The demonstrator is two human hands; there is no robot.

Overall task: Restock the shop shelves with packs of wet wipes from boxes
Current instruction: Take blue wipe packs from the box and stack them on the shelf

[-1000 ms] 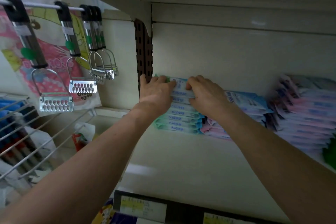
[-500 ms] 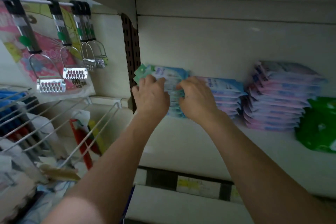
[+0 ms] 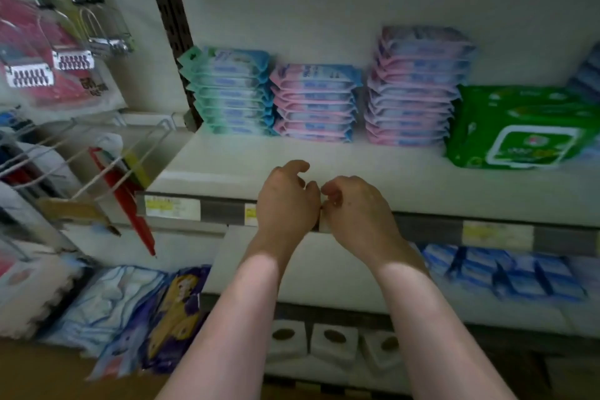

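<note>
Hovering at the shelf edge (image 3: 428,225), the left hand (image 3: 285,203) and right hand (image 3: 355,209) were held loosely curled, grasping nothing.

Left hand (image 3: 285,204), right hand (image 3: 357,214): bare. Forearms (image 3: 422,318) bare up to frame edge. Fine detail blurred.

Hanging metal utensils (image 3: 30,78), wire rack (image 3: 107,153), tissue boxes (image 3: 334,343)
</note>
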